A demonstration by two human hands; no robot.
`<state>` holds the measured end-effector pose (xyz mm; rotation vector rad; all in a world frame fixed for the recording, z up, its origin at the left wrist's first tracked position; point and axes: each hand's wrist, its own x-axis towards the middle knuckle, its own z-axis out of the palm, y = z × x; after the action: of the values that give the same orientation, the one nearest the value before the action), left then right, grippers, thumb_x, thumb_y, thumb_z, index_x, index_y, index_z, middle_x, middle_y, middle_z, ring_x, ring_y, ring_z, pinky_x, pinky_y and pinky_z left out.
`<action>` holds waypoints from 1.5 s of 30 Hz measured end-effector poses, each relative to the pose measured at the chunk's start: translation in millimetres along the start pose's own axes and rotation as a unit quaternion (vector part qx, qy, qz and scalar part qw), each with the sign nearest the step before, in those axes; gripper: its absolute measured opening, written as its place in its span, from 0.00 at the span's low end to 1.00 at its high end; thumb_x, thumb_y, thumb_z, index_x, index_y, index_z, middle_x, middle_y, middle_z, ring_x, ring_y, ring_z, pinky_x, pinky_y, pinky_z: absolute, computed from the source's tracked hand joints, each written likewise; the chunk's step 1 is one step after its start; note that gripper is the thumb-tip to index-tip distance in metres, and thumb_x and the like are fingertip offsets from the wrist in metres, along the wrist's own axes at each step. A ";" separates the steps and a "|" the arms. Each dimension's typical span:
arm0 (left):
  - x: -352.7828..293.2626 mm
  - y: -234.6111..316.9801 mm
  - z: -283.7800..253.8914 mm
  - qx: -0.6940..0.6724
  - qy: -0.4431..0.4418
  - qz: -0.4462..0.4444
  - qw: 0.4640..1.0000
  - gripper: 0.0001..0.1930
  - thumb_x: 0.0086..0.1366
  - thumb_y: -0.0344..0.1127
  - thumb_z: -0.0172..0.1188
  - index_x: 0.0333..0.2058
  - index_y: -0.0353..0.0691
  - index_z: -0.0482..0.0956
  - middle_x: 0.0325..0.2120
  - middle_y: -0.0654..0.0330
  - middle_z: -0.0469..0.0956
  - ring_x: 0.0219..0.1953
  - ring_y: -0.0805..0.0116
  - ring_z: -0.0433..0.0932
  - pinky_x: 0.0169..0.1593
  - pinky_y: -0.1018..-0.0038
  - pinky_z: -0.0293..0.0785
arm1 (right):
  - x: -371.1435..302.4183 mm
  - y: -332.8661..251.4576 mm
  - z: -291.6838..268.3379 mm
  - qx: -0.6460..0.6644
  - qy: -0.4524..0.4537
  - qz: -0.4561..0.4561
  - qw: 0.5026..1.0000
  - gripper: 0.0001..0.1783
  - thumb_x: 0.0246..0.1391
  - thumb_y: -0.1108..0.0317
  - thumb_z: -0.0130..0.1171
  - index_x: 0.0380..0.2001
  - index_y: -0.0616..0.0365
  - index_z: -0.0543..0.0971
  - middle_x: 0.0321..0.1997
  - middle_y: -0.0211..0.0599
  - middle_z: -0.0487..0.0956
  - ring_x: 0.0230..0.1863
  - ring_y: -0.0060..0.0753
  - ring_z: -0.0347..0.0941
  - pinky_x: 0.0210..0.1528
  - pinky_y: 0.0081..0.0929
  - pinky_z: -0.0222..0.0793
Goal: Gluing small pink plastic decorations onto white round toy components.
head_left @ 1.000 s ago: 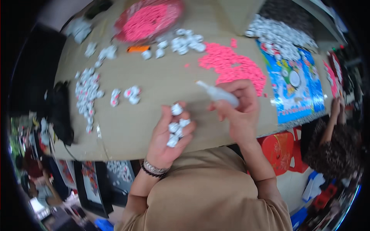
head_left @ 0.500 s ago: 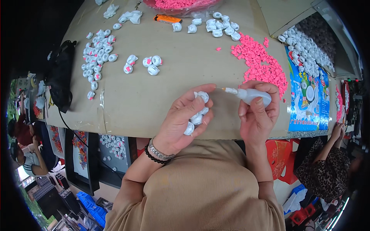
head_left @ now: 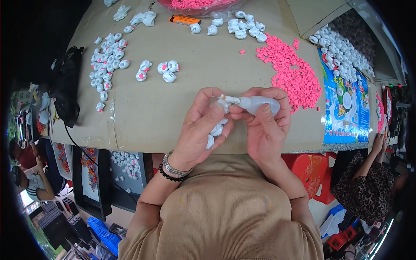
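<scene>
My left hand (head_left: pixel 198 125) is closed round several small white rounded figures (head_left: pixel 216 129), one of them pinched up between thumb and forefinger. My right hand (head_left: pixel 269 132) grips a translucent squeeze bottle (head_left: pixel 256 104) lying sideways. Its white-wrapped nozzle points left and meets the pinched figure; fingers hide the exact contact. Right of the bottle, small pink pieces (head_left: pixel 297 84) lie in a loose pile. Beyond my hands stand a few white figures (head_left: pixel 169 77), some with a pink piece on them, and a larger group of similar figures (head_left: pixel 108 60) sits farther left.
An orange box (head_left: pixel 185 20) and a tub of pink pieces (head_left: pixel 199 5) lie at the table's far side. More white figures (head_left: pixel 249 27) stand nearby, and many fill an open box (head_left: pixel 342 50) at right. A black bag (head_left: pixel 67 86) rests left. Other people work at both sides.
My right hand has moved left with the squeeze bottle, bringing its nozzle from a gap away to the figure in my left hand. The left fingers have drawn in round that figure.
</scene>
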<state>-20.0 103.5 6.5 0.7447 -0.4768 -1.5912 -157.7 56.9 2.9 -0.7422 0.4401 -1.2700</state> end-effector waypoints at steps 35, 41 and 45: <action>-7.0 -10.5 -5.6 0.038 0.030 0.013 0.999 0.15 0.68 0.43 0.53 0.46 0.39 0.71 0.32 0.62 0.74 0.23 0.79 0.70 0.16 0.85 0.59 | -8.7 -21.4 -16.4 -0.240 -0.014 -0.160 0.957 0.11 0.54 0.71 0.60 0.36 0.59 0.69 0.39 0.42 0.75 0.21 0.14 0.63 0.20 0.12 0.59; -6.8 -10.6 -4.9 0.038 0.028 0.016 0.999 0.14 0.69 0.43 0.53 0.45 0.39 0.71 0.32 0.62 0.74 0.23 0.79 0.70 0.16 0.85 0.59 | -5.0 -17.2 -18.5 -0.256 -0.018 -0.176 0.950 0.13 0.54 0.68 0.62 0.35 0.56 0.67 0.38 0.48 0.75 0.21 0.16 0.66 0.16 0.10 0.56; -6.8 -11.2 -5.7 0.034 0.024 0.017 0.999 0.14 0.69 0.43 0.53 0.45 0.39 0.71 0.31 0.62 0.74 0.23 0.79 0.70 0.16 0.85 0.59 | -4.5 -17.3 -18.3 -0.266 -0.021 -0.170 0.948 0.13 0.54 0.68 0.62 0.35 0.56 0.67 0.38 0.48 0.75 0.21 0.16 0.66 0.17 0.09 0.56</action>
<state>-23.8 112.6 -3.8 0.8207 -0.5065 -1.5287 -183.3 54.6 2.0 -1.3447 0.6528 -1.4697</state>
